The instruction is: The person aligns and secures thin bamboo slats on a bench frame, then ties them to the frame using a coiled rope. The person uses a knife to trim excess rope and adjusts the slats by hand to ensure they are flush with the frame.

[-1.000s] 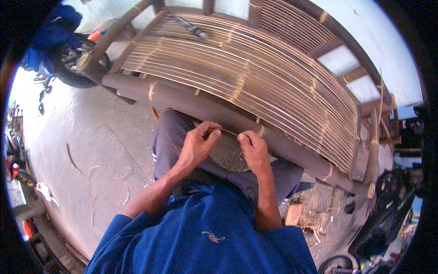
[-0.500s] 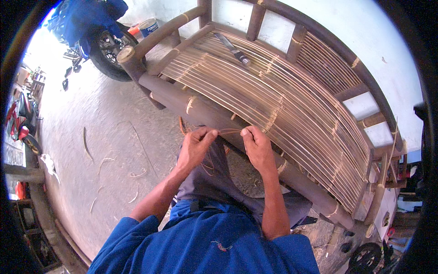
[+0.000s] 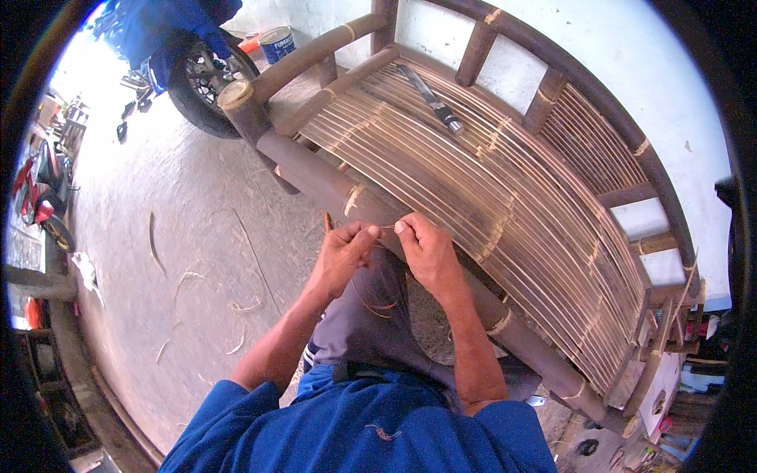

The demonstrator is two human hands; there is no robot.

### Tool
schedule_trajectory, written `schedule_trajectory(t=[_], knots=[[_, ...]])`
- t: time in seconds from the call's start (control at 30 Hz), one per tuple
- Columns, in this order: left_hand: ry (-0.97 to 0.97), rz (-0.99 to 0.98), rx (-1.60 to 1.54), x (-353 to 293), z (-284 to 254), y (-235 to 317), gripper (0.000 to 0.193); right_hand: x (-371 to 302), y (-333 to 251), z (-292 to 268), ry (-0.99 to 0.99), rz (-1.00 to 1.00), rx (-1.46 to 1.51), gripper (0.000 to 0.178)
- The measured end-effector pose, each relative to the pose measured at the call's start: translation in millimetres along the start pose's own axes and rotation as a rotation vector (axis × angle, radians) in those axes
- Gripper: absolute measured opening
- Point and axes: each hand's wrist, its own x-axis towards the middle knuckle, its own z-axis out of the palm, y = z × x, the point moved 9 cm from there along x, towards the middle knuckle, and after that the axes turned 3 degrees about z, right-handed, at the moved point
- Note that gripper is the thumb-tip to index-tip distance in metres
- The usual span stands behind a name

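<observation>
Both my hands pinch a thin orange-brown strand [image 3: 386, 228] above my lap. My left hand [image 3: 344, 248] is closed on it between thumb and fingers, and a loop of the strand hangs below over my trouser leg. My right hand [image 3: 426, 251] is closed on the strand just to the right, with only a small gap between the thumbs. Directly beyond the hands runs the thick front rail of a bamboo bench [image 3: 311, 180]. On its slatted seat lies a large knife [image 3: 430, 98] with a dark handle.
A motorcycle wheel [image 3: 206, 85] under a blue cover and a blue can [image 3: 276, 45] stand beyond the bench's left end. Curled strips [image 3: 153, 240] lie scattered on the concrete floor [image 3: 197, 189]. A white wall rises behind the bench. Another motorcycle [image 3: 43, 205] is at far left.
My hands have come closer together, so the stretch of strand between them is much shorter. The right hand moved left. The whole view has shifted slightly, with the bench appearing further right.
</observation>
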Motion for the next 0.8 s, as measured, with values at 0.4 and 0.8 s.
schedule_trajectory(t=[0.4,0.8], knots=[[0.360,0.181,0.442,46.7,-104.3,31.7,0.028,59.4,12.8,66.5,0.040,0.019,0.108,0.026],[0.249,0.399,1.674,165.2,-122.1,75.0,0.028,26.6,80.0,204.9,0.044,-0.223,-0.321,0.029]])
